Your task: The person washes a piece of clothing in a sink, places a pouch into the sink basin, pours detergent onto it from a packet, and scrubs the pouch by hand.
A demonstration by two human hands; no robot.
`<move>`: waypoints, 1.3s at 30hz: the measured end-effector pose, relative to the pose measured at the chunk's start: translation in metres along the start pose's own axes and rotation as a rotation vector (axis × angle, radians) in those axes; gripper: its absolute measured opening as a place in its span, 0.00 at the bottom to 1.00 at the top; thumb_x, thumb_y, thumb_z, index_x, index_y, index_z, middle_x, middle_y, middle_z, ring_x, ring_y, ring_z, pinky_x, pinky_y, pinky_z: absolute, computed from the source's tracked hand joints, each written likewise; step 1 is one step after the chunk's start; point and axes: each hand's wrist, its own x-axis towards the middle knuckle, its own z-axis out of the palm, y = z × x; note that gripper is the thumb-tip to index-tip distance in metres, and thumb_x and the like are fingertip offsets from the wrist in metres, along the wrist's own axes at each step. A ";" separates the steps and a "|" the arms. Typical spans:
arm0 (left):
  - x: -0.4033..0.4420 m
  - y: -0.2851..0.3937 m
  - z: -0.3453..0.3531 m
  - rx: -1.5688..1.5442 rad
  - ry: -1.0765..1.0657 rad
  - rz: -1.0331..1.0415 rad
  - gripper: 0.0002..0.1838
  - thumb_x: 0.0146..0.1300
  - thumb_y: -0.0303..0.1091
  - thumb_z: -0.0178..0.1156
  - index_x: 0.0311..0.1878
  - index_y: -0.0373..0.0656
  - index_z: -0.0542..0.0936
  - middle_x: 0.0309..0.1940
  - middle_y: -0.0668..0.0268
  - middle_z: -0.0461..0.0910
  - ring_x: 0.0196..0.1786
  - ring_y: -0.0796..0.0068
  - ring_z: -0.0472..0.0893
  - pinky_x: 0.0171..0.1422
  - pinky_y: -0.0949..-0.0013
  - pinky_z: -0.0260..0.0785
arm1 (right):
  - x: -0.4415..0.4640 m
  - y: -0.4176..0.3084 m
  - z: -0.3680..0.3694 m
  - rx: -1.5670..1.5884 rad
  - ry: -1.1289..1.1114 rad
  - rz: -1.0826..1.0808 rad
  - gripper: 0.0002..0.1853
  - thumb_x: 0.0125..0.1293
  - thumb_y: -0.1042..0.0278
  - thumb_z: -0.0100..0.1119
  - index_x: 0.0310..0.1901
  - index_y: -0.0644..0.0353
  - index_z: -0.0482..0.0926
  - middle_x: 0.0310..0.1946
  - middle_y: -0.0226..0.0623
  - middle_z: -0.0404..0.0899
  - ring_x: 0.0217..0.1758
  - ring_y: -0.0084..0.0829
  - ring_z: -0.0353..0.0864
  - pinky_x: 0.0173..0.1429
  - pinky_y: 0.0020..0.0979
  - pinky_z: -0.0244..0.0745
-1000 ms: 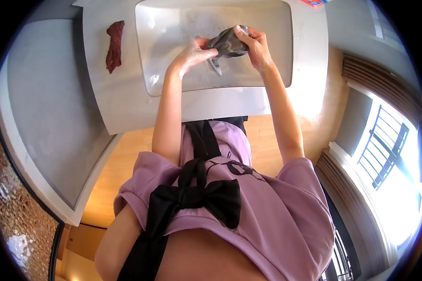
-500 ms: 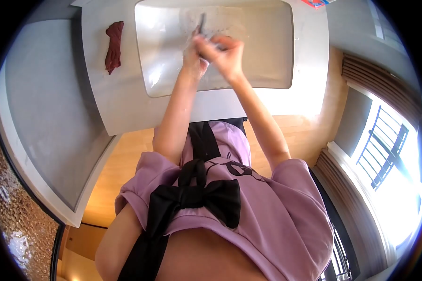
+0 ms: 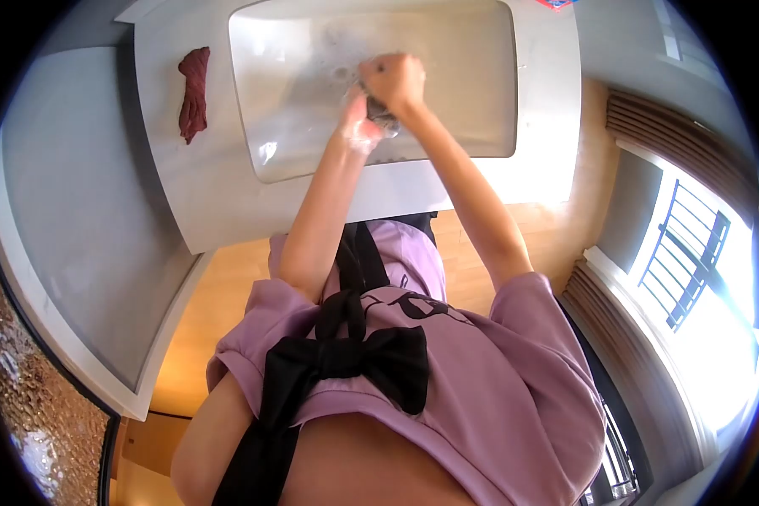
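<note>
Over the white sink basin, both hands are close together on a small dark grey wet cloth. My right hand is a fist wrapped round its upper part. Lower and to the left, my left hand presses against the cloth with its palm side, its fingers partly hidden behind the right hand. White suds coat the left palm and wrist. The cloth is bunched up, so its full shape cannot be made out. Cloudy water or suds show in the basin beyond the hands.
A twisted maroon cloth lies on the white counter left of the basin. A red and blue packet shows at the top edge. On the right are a bright window and brown curtains.
My right hand has turned and closed over the cloth, higher than before. The grey cloth now hangs lower between the hands, where earlier a strip stuck up above them. The whole view has shifted slightly.
</note>
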 end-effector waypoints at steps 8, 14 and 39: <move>-0.006 -0.001 0.004 0.048 0.017 0.020 0.17 0.61 0.43 0.42 0.40 0.37 0.71 0.39 0.58 0.74 0.42 0.65 0.75 0.44 0.67 0.71 | -0.010 0.001 -0.005 0.042 -0.066 0.029 0.12 0.42 0.57 0.56 0.20 0.57 0.81 0.17 0.47 0.75 0.24 0.45 0.76 0.34 0.38 0.73; 0.002 -0.007 -0.015 -0.054 0.133 -0.002 0.15 0.60 0.47 0.47 0.38 0.45 0.73 0.35 0.64 0.76 0.39 0.66 0.76 0.43 0.64 0.70 | -0.030 0.009 -0.002 0.148 0.052 -0.082 0.10 0.41 0.62 0.58 0.13 0.59 0.76 0.11 0.45 0.70 0.14 0.43 0.71 0.25 0.33 0.70; -0.019 0.022 0.045 0.539 0.169 -0.012 0.19 0.58 0.45 0.54 0.48 0.43 0.73 0.43 0.71 0.72 0.49 0.80 0.70 0.54 0.73 0.60 | 0.009 0.051 -0.028 0.281 0.027 0.029 0.17 0.49 0.54 0.58 0.31 0.61 0.80 0.25 0.39 0.80 0.29 0.38 0.79 0.40 0.33 0.72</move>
